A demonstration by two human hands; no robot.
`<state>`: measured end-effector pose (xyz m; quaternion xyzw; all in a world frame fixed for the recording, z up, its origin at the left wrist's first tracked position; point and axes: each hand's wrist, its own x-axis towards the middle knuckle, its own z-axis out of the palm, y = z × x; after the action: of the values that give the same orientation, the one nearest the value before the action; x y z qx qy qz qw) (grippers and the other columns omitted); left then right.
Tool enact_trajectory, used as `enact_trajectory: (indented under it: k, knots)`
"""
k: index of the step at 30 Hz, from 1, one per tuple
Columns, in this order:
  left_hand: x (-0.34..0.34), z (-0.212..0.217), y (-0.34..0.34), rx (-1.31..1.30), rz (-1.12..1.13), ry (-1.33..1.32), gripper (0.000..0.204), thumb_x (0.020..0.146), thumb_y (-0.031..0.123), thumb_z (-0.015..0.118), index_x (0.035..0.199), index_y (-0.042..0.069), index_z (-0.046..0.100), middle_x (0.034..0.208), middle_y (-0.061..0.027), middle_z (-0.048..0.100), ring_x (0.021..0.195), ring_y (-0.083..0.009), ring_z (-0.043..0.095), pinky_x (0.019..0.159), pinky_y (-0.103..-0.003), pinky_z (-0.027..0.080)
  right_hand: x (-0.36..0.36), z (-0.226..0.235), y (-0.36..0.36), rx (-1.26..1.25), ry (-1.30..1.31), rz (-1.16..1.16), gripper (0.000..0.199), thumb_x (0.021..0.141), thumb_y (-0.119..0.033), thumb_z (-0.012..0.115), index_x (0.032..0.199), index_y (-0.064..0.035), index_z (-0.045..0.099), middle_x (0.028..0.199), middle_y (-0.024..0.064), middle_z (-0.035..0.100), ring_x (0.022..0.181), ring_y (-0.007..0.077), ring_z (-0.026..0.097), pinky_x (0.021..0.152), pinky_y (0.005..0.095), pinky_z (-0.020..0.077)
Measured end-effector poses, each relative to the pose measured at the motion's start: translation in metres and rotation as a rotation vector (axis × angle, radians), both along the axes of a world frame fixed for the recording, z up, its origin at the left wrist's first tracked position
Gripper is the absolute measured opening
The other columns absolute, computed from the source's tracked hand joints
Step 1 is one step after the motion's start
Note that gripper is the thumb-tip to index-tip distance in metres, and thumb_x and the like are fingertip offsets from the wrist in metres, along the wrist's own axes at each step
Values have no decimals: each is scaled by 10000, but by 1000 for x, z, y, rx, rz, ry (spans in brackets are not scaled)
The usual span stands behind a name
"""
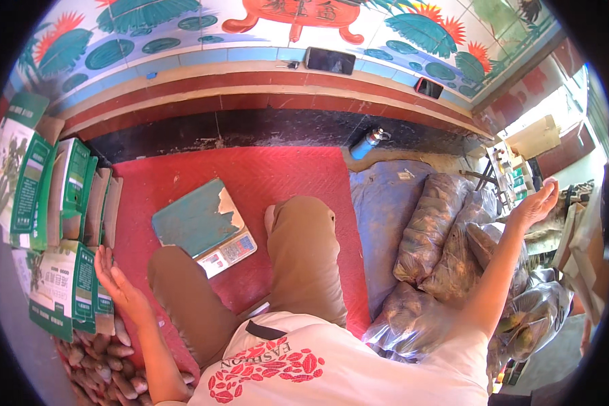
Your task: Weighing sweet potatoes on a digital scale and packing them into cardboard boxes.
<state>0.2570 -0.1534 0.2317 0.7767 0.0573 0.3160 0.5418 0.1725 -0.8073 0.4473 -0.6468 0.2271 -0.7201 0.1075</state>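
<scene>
My left hand (120,287) is open, its fingers stretched out and nothing in it. It is beside the stacked green-and-white cardboard cartons (55,281). My right hand (536,205) is raised far out to the right, also open with straight fingers and holding nothing. Below that arm lie clear plastic bags (430,223) packed with brownish, lumpy contents. Between my knees and the cartons, a flat weighing scale (199,218) with a worn teal top rests on the red mat (304,169). A pile of brown tubers (108,365) lies at the lower left, near my left forearm.
A blue flask (368,144) stands by the wall behind a dark blue sheet (379,203). Two phones, a large one (330,61) and a small one (428,88), lean on the tiled ledge. More filled bags (538,314) and wooden boards (582,250) crowd the right side.
</scene>
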Motion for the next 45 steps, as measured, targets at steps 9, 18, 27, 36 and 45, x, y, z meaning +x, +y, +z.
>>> enact_trajectory:
  k: [9, 18, 27, 36, 45]
  knots:
    - [-32, -23, 46, 17, 172, 50, 414, 958, 169, 339, 1326, -20, 309, 1331, -180, 388, 1218, -275, 407, 1031, -380, 287, 41, -26, 2, 38, 46, 80, 519, 917, -347, 460, 1246, 54, 439, 1245, 219, 455, 1101, 292, 488, 949, 351, 365]
    - [-80, -31, 76, 65, 495, 118, 418, 948, 149, 395, 1318, -28, 318, 1321, -187, 389, 1210, -272, 408, 1027, -375, 301, 120, -71, 30, 76, 201, 230, 432, 948, -295, 386, 1213, 30, 488, 1220, 190, 494, 1100, 285, 490, 954, 361, 370]
    - [-106, -26, 84, 70, 854, -37, 522, 906, 130, 482, 1356, -12, 261, 1365, -195, 331, 1266, -288, 338, 1043, -362, 275, 226, -110, 276, 100, 442, 1050, 441, 966, -252, 297, 1223, 54, 484, 1268, 164, 488, 1180, 267, 458, 1017, 370, 329]
    - [-179, -95, 88, -12, 1178, 208, 605, 895, 225, 522, 1382, 42, 213, 1262, -270, 432, 1182, -348, 451, 970, -400, 362, 235, -146, 487, 93, 879, 2053, 343, 931, -105, 352, 1223, 28, 474, 1262, 134, 492, 1204, 228, 428, 1039, 343, 281]
    - [-145, -94, 92, -48, 1128, 372, 612, 891, 243, 532, 1392, 105, 208, 1134, -218, 553, 1070, -328, 542, 905, -379, 422, 206, -182, 517, 201, 1158, 2235, 331, 939, -141, 392, 1209, 30, 479, 1244, 134, 499, 1164, 210, 452, 986, 316, 329]
